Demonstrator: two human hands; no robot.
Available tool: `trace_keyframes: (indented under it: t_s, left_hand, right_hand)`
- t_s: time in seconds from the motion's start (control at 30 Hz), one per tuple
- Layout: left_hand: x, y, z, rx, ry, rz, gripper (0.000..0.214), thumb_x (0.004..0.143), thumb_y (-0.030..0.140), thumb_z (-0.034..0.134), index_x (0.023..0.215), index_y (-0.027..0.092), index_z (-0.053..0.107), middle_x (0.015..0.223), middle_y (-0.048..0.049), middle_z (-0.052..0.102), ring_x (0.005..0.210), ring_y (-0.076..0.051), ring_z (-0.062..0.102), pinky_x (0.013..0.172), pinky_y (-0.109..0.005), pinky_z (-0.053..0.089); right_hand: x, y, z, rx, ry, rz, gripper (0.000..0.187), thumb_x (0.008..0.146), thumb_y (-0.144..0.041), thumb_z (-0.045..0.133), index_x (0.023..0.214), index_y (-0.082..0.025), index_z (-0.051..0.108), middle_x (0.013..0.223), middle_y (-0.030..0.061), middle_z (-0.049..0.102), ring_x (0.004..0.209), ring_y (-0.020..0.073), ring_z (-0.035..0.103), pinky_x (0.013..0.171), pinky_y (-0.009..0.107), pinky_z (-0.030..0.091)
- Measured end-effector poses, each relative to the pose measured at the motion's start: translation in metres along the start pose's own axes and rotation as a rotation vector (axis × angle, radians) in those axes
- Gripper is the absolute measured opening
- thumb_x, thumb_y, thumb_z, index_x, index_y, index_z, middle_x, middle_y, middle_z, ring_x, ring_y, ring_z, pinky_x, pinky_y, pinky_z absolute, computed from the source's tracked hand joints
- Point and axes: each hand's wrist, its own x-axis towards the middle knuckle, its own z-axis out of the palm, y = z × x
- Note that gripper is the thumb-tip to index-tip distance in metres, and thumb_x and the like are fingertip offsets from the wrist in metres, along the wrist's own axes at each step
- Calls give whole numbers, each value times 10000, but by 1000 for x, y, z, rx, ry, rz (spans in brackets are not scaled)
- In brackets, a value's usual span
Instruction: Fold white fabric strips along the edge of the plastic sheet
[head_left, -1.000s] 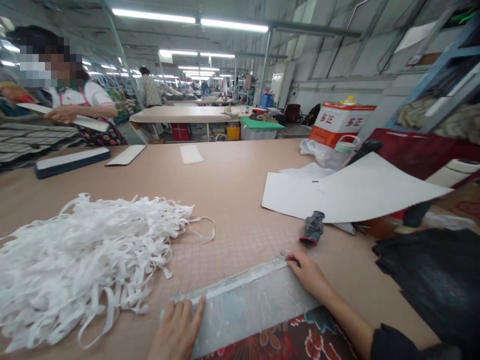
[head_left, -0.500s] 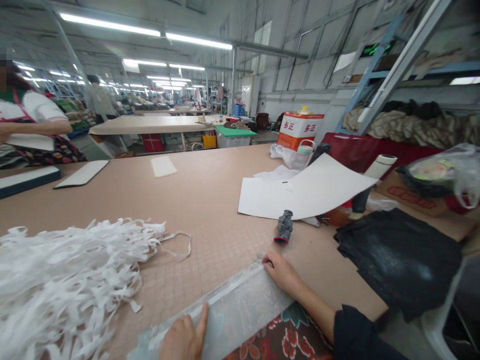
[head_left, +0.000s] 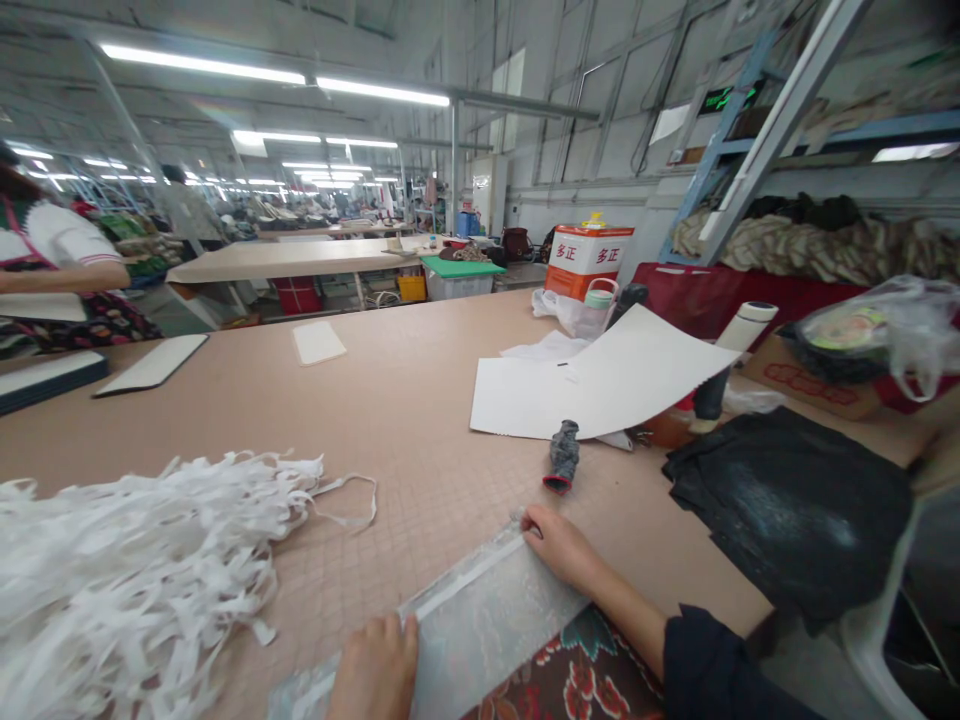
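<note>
A translucent whitish sheet lies slantwise at the table's near edge. A narrow white strip runs along its far border. My right hand has its fingers curled in a pinch at the sheet's far right corner. Lower left, my left hand rests across the strip and border, fingers close together and laid down on it, the thumb at their right. Below the sheet shows a dark brown floral fabric. Just beyond my right hand is a grey knitted piece with a red rim.
A heap of white strips covers the left of the table. A large white board and black sheets lie to the right. Pale panels are at the far left, near another person. An orange-white box stands behind.
My left hand has drawn its pointing index finger in, and its fingers now lie together over the strip. My right hand stays at the corner. The view has shifted slightly.
</note>
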Motion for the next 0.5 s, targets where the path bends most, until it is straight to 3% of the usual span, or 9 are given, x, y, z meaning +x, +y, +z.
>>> trace_keyframes:
  t_s: [0.07, 0.17, 0.27, 0.5]
  left_hand:
    - [16, 14, -13, 11, -87, 40, 369, 745, -8, 370, 910, 156, 657, 881, -113, 612, 821, -253, 579, 641, -343, 452]
    - [35, 37, -25, -36, -49, 140, 437, 773, -17, 352, 1131, 147, 543, 1012, -112, 579, 892, -224, 554, 688, -329, 465]
    - [41, 48, -22, -47, 1, 172, 410, 789, 2, 368, 1125, 161, 541, 1048, -98, 560, 915, -224, 536, 704, -334, 466]
    - [34, 50, -9, 34, 106, 193, 411, 750, -25, 369, 1067, 137, 576, 1038, -93, 555, 903, -236, 524, 675, -334, 465]
  right_hand:
    - [0, -1, 0, -4, 0, 1, 126, 708, -122, 451, 770, -194, 532, 823, 36, 593, 801, 168, 538, 719, 248, 381]
    - [-1, -2, -1, -7, 7, 6, 132, 700, -113, 468, 784, -191, 534, 843, 38, 595, 819, 167, 537, 732, 244, 376]
    - [1, 0, -3, -5, 27, 39, 147, 692, -109, 488, 809, -183, 538, 834, 38, 600, 790, 161, 546, 706, 236, 380]
    - [5, 11, -9, 17, 64, 101, 161, 736, -84, 443, 838, -185, 517, 770, 14, 604, 717, 135, 570, 630, 204, 389]
